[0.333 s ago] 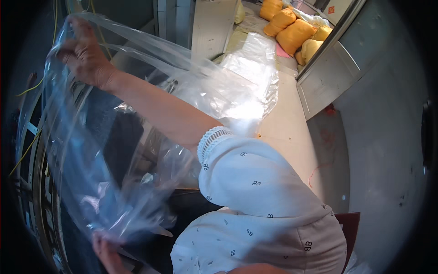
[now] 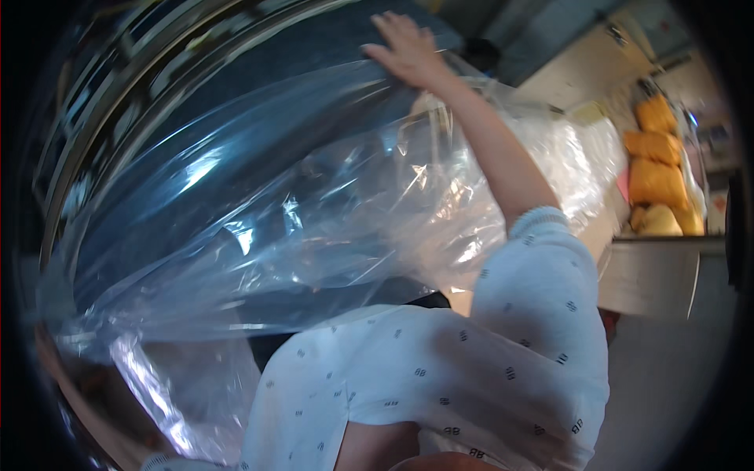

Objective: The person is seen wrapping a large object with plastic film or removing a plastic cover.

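Note:
A large clear plastic sheet [image 2: 290, 212] spreads in shiny folds across a dark flat surface [image 2: 275, 86] in front of me. My right hand [image 2: 407, 53] is stretched out at the far side, fingers spread, over the dark surface by the sheet's far edge. Low at the far left, my left hand [image 2: 49, 349] is dim and partly hidden. The sheet's folds bunch together there, and the hand appears closed on that gathered end. A lower part of the plastic hangs beside my left forearm [image 2: 94, 416].
Metal rails [image 2: 86, 133] curve along the left side. More clear plastic [image 2: 585, 157] lies on the floor at the right. Behind it are stacked orange sacks [image 2: 656, 180], near a pale panel [image 2: 652, 271]. A grey wall [image 2: 660, 377] stands at the lower right.
My right hand has let go of the plastic and swung right, its fingers now spread. The bunched sheet now lies stretched out over the dark surface. The view has turned left.

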### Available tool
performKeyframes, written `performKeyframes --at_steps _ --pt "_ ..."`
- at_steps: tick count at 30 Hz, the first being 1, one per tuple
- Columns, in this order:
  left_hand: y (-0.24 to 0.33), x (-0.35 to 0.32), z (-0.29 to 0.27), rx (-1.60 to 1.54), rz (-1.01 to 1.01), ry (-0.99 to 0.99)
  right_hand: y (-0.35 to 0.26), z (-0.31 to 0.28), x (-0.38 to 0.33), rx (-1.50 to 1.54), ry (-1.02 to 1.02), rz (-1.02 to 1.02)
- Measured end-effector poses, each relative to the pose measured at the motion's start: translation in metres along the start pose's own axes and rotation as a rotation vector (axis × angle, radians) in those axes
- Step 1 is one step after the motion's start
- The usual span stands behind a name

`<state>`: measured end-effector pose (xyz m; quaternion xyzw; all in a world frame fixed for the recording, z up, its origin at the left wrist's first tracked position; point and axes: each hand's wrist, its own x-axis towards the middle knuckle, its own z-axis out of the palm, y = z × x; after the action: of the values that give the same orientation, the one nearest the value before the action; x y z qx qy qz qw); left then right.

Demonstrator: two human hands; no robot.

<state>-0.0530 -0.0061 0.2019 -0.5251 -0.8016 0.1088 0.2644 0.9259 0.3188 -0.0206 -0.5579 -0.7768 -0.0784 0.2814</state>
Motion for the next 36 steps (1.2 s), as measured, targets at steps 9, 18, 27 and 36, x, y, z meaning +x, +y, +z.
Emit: performKeyframes --at_steps 9,18,27,36 --pt "0.365 -0.083 -0.041 -0.754 -0.225 0.173 -0.028 -0.032 0.01 0.476 -0.245 -0.329" --pt "0.334 -0.102 0.018 -0.575 -0.403 0.088 -0.042 -0.059 0.0 0.694 -0.3 -0.068" --pt "0.309 -0.119 0.017 -0.479 -0.048 0.469 0.001 -0.087 -0.055 0.53 -0.526 0.09" --pt "0.294 -0.143 0.04 -0.566 -0.173 0.358 0.092 -0.077 -0.171 -0.131 -0.812 -0.022"
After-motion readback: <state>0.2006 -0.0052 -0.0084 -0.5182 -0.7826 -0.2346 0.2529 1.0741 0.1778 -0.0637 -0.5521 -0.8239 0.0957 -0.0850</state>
